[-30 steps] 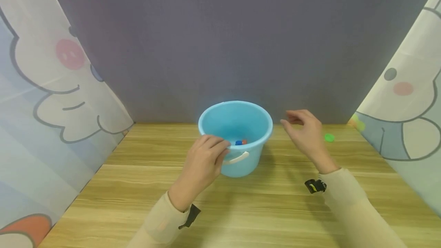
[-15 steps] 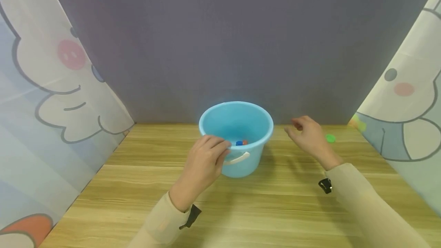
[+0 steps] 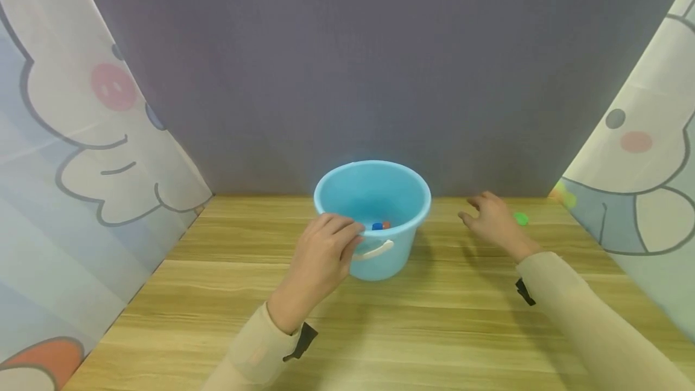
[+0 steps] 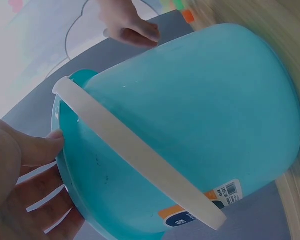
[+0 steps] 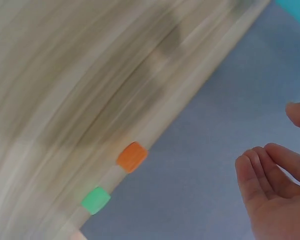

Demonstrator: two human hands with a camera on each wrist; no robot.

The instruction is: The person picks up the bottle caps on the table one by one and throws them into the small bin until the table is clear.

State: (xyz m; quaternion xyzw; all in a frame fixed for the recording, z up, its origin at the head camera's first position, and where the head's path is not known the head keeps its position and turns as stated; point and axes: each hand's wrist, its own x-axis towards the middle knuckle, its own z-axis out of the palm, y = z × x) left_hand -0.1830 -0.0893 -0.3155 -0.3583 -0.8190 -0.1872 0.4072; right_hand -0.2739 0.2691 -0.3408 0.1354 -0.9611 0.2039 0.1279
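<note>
A light blue bucket (image 3: 374, 258) with a white handle (image 4: 140, 155) stands upright at the back middle of the table. My left hand (image 3: 324, 249) grips its near rim, the thumb on the outer side and the fingers over the edge. Inside the bucket lie a small blue cap (image 3: 377, 226) and a reddish one (image 3: 386, 225). To the right of it, my right hand (image 3: 495, 222) hovers over the table, holding nothing, its fingers loosely bent. Close by are a green cap (image 3: 520, 219) and an orange cap (image 5: 132, 157), the latter hidden behind the right hand in the head view.
A wood-grain table (image 3: 412, 330) carries everything. Behind it rises a dark grey panel (image 3: 380, 65), and printed curtains (image 3: 70, 155) stand along both sides. A label (image 4: 202, 202) is stuck on the bucket's side.
My right hand has moved to the right and lower, away from the bucket and nearer the green cap. My left hand and the bucket have stayed in place.
</note>
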